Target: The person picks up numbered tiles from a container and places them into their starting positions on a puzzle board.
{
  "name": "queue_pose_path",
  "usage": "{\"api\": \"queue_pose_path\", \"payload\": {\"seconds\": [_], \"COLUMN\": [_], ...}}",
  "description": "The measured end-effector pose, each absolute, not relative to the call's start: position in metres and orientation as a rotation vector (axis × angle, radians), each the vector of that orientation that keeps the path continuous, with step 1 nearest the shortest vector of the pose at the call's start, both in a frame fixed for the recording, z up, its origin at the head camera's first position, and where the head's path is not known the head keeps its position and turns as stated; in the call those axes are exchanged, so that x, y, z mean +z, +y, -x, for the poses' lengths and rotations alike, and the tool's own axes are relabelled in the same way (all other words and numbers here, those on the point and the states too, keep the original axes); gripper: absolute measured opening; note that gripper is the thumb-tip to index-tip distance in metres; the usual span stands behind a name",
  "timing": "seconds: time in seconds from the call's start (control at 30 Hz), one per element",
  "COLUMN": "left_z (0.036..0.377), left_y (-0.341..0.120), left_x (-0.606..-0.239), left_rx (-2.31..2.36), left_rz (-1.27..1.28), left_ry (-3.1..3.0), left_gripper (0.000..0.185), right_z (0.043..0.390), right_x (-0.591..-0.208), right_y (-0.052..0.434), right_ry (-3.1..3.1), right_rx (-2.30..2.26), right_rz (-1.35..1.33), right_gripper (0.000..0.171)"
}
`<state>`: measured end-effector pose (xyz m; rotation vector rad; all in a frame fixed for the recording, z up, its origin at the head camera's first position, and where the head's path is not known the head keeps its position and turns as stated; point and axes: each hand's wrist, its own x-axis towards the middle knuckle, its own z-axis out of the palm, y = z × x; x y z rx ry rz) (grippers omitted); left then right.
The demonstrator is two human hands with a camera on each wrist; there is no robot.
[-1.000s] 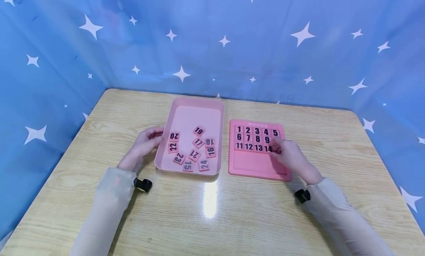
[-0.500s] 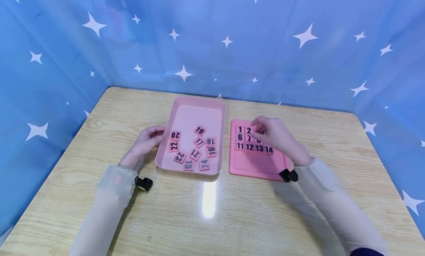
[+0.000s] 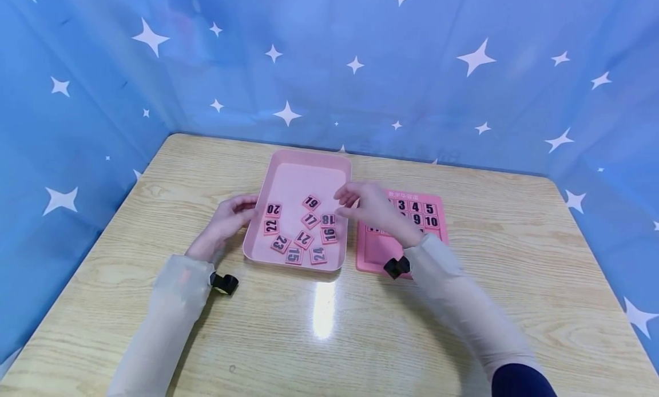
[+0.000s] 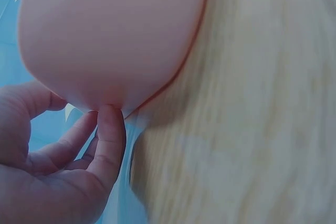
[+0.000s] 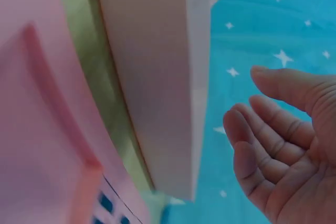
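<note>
My left hand (image 3: 223,222) holds the left side of a shallow pink tray (image 3: 304,179). In the left wrist view its thumb meets the rim and a fingertip (image 4: 110,116) presses the outer wall. Number tiles from 15 to 24 lie loose in the tray, among them tile 19 (image 3: 311,202) and tile 17 (image 3: 310,220). My right hand (image 3: 370,205) is over the tray's right rim beside tile 18 (image 3: 328,220). Its fingers are loosely bent and hold nothing. Below the wrist lies a pink number board (image 3: 378,251), its numbered rows partly hidden by that hand.
The tray and board lie side by side on a wood-grain table (image 3: 515,259). A blue curtain (image 3: 319,59) with white stars hangs behind it. Both wrists wear black cameras. A light reflection lies on the tabletop in front of the tray.
My right hand has left tile 14 on the board and swung left, across the upper rows, to the tray's right edge. The left hand has stayed at the tray's side.
</note>
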<state>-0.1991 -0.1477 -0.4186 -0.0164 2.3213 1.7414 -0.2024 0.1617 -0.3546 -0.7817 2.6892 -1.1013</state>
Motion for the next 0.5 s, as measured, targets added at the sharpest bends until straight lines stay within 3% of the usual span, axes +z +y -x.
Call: {"api": "queue_pose_path", "payload": {"seconds": [0.5], "left_z": [0.198], "left_y": [-0.147], "left_x": [-0.418], "left_rx": [1.759], "left_rz": [0.018], "left_ry": [2.313], "left_gripper": [0.042], "right_z": [0.184], "right_x": [-0.379], "right_y": [0.133], "right_ry": [2.468], "right_rx": [-1.084], "right_rz": [0.973], "right_gripper": [0.022]}}
